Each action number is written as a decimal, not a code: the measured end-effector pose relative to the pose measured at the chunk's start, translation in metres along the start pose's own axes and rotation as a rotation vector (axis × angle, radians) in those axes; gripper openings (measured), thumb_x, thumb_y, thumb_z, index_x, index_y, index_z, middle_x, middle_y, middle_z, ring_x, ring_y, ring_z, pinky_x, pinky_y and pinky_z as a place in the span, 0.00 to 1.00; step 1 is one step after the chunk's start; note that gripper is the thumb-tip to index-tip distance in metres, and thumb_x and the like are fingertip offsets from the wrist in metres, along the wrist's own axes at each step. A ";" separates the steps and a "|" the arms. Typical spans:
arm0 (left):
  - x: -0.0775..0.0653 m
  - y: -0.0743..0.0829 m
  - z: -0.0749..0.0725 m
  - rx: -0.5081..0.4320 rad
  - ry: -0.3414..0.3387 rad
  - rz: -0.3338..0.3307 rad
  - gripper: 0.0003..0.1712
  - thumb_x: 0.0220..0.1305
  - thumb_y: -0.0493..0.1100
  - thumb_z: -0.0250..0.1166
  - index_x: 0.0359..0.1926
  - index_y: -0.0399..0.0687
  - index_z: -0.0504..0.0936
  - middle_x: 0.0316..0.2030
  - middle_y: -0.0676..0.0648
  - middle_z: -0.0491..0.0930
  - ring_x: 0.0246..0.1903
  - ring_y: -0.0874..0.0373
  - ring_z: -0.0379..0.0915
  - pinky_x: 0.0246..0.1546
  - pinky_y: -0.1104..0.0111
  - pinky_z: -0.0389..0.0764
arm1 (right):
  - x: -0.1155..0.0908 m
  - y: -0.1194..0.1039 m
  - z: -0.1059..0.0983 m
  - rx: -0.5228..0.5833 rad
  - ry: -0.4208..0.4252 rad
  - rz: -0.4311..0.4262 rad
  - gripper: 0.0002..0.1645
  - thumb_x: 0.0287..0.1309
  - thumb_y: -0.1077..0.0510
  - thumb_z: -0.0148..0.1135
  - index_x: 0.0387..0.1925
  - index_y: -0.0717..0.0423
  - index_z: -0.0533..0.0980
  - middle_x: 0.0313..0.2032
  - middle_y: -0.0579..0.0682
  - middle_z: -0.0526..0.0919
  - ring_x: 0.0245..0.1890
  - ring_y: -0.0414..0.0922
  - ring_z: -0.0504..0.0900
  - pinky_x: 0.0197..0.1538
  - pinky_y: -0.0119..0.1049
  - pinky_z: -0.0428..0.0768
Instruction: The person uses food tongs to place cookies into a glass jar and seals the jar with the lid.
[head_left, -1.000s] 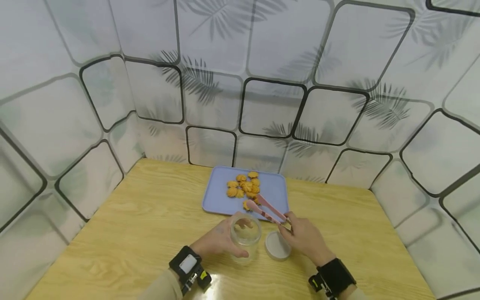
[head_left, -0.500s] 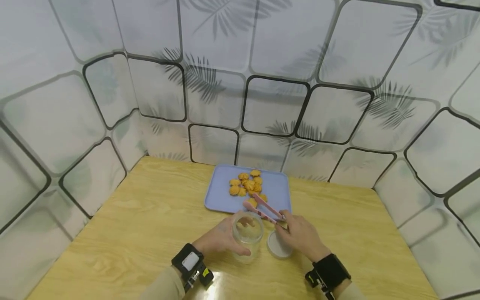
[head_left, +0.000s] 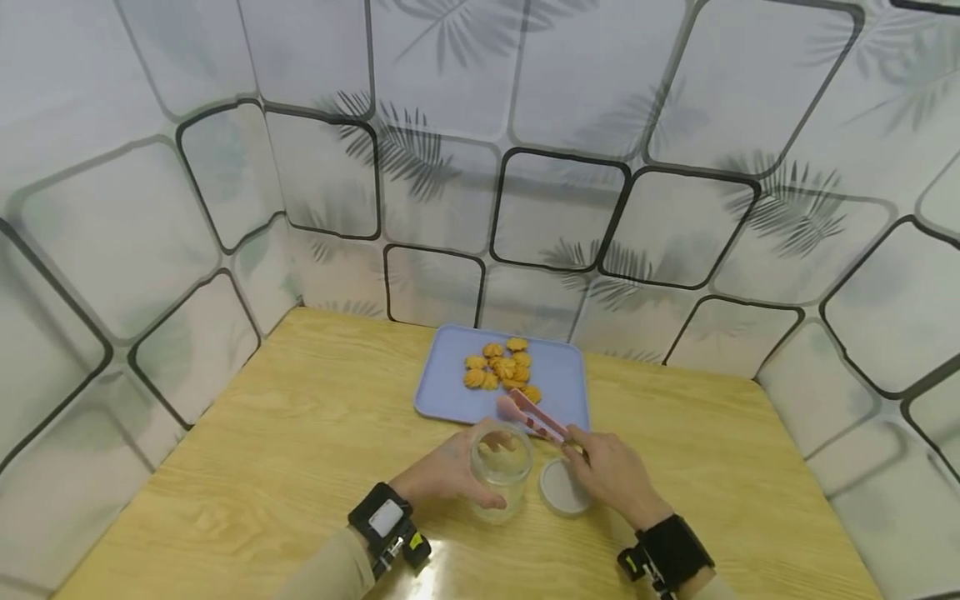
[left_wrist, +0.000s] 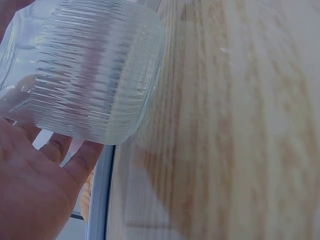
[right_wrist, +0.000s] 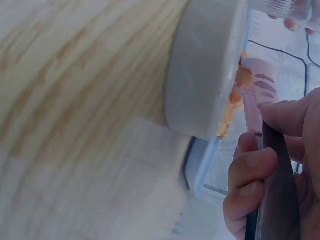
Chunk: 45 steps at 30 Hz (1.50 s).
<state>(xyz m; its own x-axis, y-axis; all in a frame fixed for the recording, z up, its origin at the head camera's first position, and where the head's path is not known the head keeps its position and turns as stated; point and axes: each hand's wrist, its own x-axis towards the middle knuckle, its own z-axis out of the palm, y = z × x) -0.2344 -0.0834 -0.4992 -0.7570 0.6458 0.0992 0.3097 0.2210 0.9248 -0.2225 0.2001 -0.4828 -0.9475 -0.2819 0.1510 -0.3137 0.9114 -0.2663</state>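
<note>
My left hand (head_left: 450,471) grips a clear glass jar (head_left: 501,492), its mouth facing up in the head view. Ribbed glass (left_wrist: 90,75) fills the upper left of the left wrist view, with fingers curled along the jar's side. In my right hand (head_left: 618,477) are pink-tipped tongs (head_left: 541,415), reaching over the front edge of a blue tray (head_left: 442,400). An orange-brown cookie (right_wrist: 243,77) shows right at the tong tips in the right wrist view; in the head view the tips mostly cover it. Several more cookies (head_left: 501,367) lie clustered on the tray.
A round white lid (head_left: 565,487) lies on the wooden table (head_left: 300,433) between the jar and my right hand. Behind the table's back edge hangs a patterned curtain (head_left: 427,287), which also closes off both sides.
The tong tips have drawn closer together around the cookie at the tray's front. My left hand keeps the jar in its place. The head view has shifted slightly.
</note>
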 end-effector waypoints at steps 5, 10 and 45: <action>-0.001 -0.002 0.002 0.012 0.000 -0.010 0.47 0.40 0.45 0.85 0.63 0.60 0.71 0.57 0.57 0.78 0.59 0.54 0.70 0.62 0.54 0.71 | -0.011 0.000 -0.011 0.059 0.025 -0.013 0.22 0.70 0.54 0.62 0.59 0.62 0.81 0.42 0.57 0.89 0.25 0.39 0.74 0.28 0.32 0.66; -0.001 -0.002 0.000 0.016 -0.002 0.016 0.47 0.41 0.46 0.85 0.63 0.57 0.71 0.58 0.55 0.78 0.60 0.53 0.71 0.63 0.54 0.72 | -0.014 0.004 -0.018 0.081 0.070 -0.017 0.21 0.70 0.56 0.62 0.59 0.64 0.81 0.25 0.45 0.81 0.19 0.34 0.62 0.23 0.30 0.61; -0.008 0.010 -0.001 -0.147 0.045 -0.073 0.64 0.42 0.41 0.86 0.76 0.66 0.57 0.74 0.41 0.60 0.70 0.39 0.63 0.67 0.44 0.70 | -0.079 -0.027 -0.068 0.392 0.045 -0.206 0.20 0.71 0.57 0.62 0.61 0.57 0.80 0.18 0.28 0.62 0.16 0.24 0.53 0.18 0.23 0.62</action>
<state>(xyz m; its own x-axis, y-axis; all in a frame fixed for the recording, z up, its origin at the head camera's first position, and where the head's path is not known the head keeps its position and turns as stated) -0.2259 -0.0866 -0.4903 -0.8002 0.5982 0.0432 0.1682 0.1547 0.9735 -0.1353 0.2182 -0.4223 -0.8616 -0.4250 0.2775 -0.5040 0.6525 -0.5659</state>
